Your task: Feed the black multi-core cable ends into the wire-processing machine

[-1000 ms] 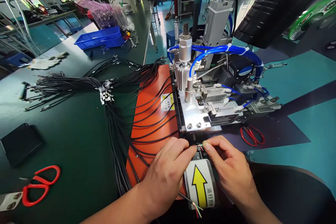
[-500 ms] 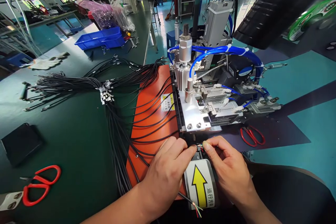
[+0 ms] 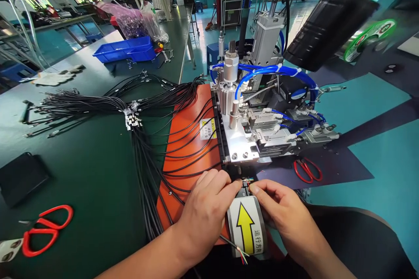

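My left hand (image 3: 207, 202) is closed, its thumb and forefinger pressing the end of a black cable at the small black fixture (image 3: 244, 192). From that end fan out thin coloured wires (image 3: 249, 179). Just to the right, my right hand (image 3: 283, 211) pinches one of these wires, reddish where it shows, between thumb and forefinger. Below both hands lies a rounded guide with a white label and yellow arrow (image 3: 245, 226). Another stripped cable end (image 3: 242, 253) with bare coloured wires hangs over it. My fingers partly hide the cable being held.
Ahead stands a metal pneumatic machine (image 3: 234, 139) with blue hoses. Black cables cross an orange cover (image 3: 186, 139) from a large cable bundle (image 3: 144, 183). Red-handled scissors (image 3: 49, 229) lie left, another red-handled pair (image 3: 307, 170) right. A black lamp head (image 3: 330, 30) hangs above.
My right hand has drawn slightly down and left, and the coloured wires now show spread above its fingertips. My left hand stays at the fixture. The whole view has shifted a little.
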Demonstrator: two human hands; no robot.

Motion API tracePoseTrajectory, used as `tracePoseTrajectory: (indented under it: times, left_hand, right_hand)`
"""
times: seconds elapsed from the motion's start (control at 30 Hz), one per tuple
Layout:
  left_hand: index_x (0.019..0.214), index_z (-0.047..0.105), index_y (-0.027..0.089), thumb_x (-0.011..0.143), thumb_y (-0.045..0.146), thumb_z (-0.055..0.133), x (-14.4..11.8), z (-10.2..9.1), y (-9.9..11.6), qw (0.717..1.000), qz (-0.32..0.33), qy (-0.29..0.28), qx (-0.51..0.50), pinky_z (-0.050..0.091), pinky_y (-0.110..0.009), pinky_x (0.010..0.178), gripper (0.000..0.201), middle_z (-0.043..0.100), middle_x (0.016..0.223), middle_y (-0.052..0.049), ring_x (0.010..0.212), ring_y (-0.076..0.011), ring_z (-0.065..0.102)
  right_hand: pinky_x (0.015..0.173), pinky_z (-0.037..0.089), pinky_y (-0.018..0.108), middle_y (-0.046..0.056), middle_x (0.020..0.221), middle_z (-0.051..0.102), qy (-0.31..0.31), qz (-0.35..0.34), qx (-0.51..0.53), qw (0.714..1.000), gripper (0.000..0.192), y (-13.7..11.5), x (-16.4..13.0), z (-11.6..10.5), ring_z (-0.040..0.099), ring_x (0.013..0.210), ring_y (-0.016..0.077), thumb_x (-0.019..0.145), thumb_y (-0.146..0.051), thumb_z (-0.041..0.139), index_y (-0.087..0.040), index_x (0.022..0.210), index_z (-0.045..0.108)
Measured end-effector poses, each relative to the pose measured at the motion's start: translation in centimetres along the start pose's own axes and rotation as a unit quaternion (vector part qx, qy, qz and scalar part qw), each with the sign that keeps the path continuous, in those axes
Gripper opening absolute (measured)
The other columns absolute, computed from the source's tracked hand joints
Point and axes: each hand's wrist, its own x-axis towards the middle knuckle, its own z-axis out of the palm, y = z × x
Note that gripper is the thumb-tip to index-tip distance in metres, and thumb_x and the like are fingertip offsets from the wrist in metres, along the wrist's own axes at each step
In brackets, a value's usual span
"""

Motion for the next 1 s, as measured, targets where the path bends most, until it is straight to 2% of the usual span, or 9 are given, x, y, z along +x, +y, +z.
tracePoseTrajectory:
  times: [0.1, 0.23, 0.37, 0.5, 0.7, 1.0]
  left_hand:
    - [0.112, 0.065, 0.015, 0.096, 0.015, 0.05, 0.0, 0.0, 0.0, 1.0, 0.005, 0.004, -0.002, 0.044, -0.034, 0.071, 0.022, 0.057, 0.087, -0.007, 0.08, -0.0199, 0.047]
    - [0.112, 0.066, 0.015, 0.095, 0.014, 0.052, 0.0, 0.0, 0.0, 1.0, 0.005, 0.006, -0.006, 0.045, -0.034, 0.07, 0.022, 0.057, 0.087, -0.007, 0.079, -0.0198, 0.047]
    - [0.111, 0.066, 0.015, 0.096, 0.015, 0.051, 0.1, 0.0, 0.0, 1.0, 0.002, 0.008, -0.003, 0.045, -0.033, 0.07, 0.022, 0.057, 0.086, -0.006, 0.079, -0.0196, 0.047]
    - [0.112, 0.067, 0.016, 0.095, 0.016, 0.052, 0.1, 0.0, 0.1, 1.0, -0.005, 0.004, -0.003, 0.046, -0.033, 0.07, 0.022, 0.057, 0.086, -0.006, 0.079, -0.0195, 0.048]
    - [0.111, 0.068, 0.017, 0.095, 0.016, 0.053, 0.1, 0.1, 0.1, 1.0, -0.016, -0.001, 0.007, 0.047, -0.034, 0.07, 0.021, 0.057, 0.087, -0.005, 0.08, -0.0198, 0.05]
    - [0.11, 0.069, 0.019, 0.096, 0.016, 0.05, 0.0, 0.0, 0.2, 0.999, -0.03, -0.006, 0.011, 0.048, -0.035, 0.071, 0.023, 0.056, 0.087, -0.006, 0.081, -0.0204, 0.051]
  right_hand:
    - [0.051, 0.039, 0.025, 0.002, 0.069, 0.059, 0.005, 0.008, -0.005, 1.0, 0.04, 0.0, 0.1, 0.1, 0.047, 0.058, 0.013, 0.084, -0.056, 0.066, -0.017, 0.091, 0.07]
    - [0.059, 0.044, 0.027, 0.004, 0.077, 0.064, 0.031, -0.038, -0.102, 0.994, 0.038, -0.4, 0.2, 0.0, 0.054, 0.068, 0.0165, 0.087, -0.056, 0.061, -0.019, 0.09, 0.068]
    - [0.065, 0.046, 0.028, 0.003, 0.081, 0.064, 0.064, -0.112, -0.234, 0.963, 0.033, -1.2, 0.0, -0.1, 0.058, 0.073, 0.0176, 0.092, -0.052, 0.056, -0.021, 0.085, 0.066]
    - [0.067, 0.045, 0.028, 0.002, 0.084, 0.062, 0.079, -0.203, -0.302, 0.928, 0.028, -1.3, 0.0, -0.1, 0.059, 0.076, 0.0161, 0.097, -0.044, 0.051, -0.022, 0.085, 0.065]
    - [0.071, 0.043, 0.027, 0.0, 0.084, 0.059, 0.095, -0.256, -0.332, 0.903, 0.022, -0.6, 0.4, -0.4, 0.057, 0.078, 0.014, 0.099, -0.037, 0.05, -0.023, 0.087, 0.062]
    - [0.071, 0.044, 0.028, -0.001, 0.085, 0.058, 0.106, -0.269, -0.338, 0.895, 0.02, -0.1, 0.8, -0.4, 0.057, 0.078, 0.0136, 0.099, -0.035, 0.05, -0.023, 0.087, 0.061]
